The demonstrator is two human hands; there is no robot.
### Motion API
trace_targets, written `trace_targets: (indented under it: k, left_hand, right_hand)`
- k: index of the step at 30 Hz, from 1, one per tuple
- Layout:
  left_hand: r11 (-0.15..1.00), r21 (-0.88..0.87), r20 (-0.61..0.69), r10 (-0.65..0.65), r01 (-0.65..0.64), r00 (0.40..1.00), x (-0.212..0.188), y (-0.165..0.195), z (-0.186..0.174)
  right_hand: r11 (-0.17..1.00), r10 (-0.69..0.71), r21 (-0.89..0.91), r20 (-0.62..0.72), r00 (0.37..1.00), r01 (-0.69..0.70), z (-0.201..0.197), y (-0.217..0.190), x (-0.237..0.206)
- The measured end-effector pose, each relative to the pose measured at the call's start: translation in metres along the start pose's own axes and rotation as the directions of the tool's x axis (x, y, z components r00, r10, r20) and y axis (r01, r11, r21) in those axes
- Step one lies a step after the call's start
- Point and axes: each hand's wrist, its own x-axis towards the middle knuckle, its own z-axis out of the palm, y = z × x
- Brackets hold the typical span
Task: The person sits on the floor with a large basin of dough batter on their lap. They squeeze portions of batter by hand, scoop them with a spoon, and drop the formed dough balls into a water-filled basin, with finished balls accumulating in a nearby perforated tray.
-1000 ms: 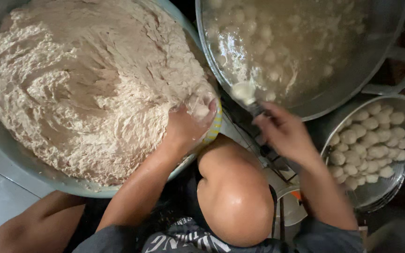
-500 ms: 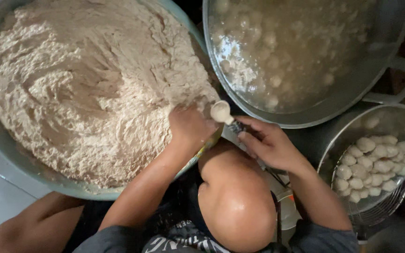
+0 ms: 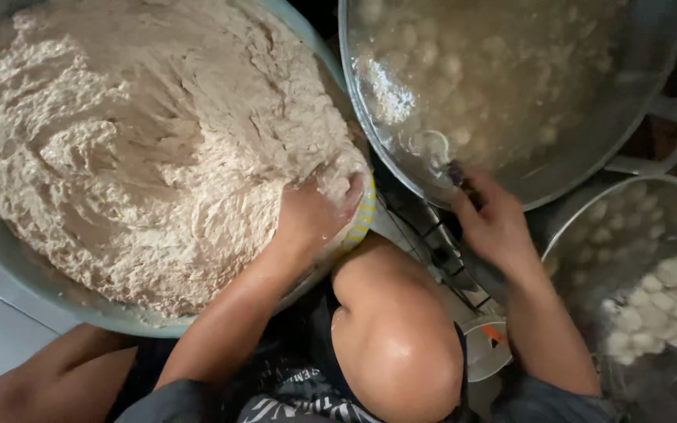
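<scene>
My left hand (image 3: 311,215) digs, fingers curled, into soft, sticky paste (image 3: 143,149); right hand (image 3: 495,223) grips a spoon (image 3: 436,149) handle over the pot (image 3: 511,86).

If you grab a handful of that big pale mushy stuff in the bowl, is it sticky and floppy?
Probably yes. The pale paste holds rough peaks and ridges, so it looks thick and soft rather than runny. The left hand is sunk into its edge, so it likely gives way easily. A scoop would probably sag and cling to fingers.
</scene>
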Motion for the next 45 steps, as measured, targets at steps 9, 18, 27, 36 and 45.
trace_targets:
  k: [9, 18, 27, 36, 45]
  left_hand:
    - [0.992, 0.021, 0.188, 0.117, -0.123, 0.975, -0.002, -0.004, 0.007]
    - [0.936, 0.327, 0.279, -0.225, 0.128, 0.934, 0.029, 0.006, -0.009]
    - [0.824, 0.539, 0.286, -0.372, 0.173, 0.883, 0.065, -0.008, -0.044]
    - [0.959, 0.269, 0.219, 0.032, -0.092, 0.975, 0.025, -0.02, -0.02]
    - [0.953, 0.203, -0.079, 0.245, -0.225, 0.966, 0.016, -0.025, 0.003]
  right_hand:
    - [0.914, -0.39, 0.211, 0.212, 0.896, 0.348, 0.026, -0.05, -0.015]
    - [0.886, 0.023, 0.397, 0.479, 0.878, -0.24, 0.029, -0.015, 0.003]
    - [0.889, -0.158, -0.454, -0.179, 0.971, 0.06, -0.033, 0.055, 0.052]
    - [0.903, -0.082, -0.427, -0.255, 0.963, -0.037, -0.032, 0.034, 0.041]
    - [0.971, 0.013, 0.233, 0.204, 0.979, -0.061, 0.014, -0.03, -0.005]
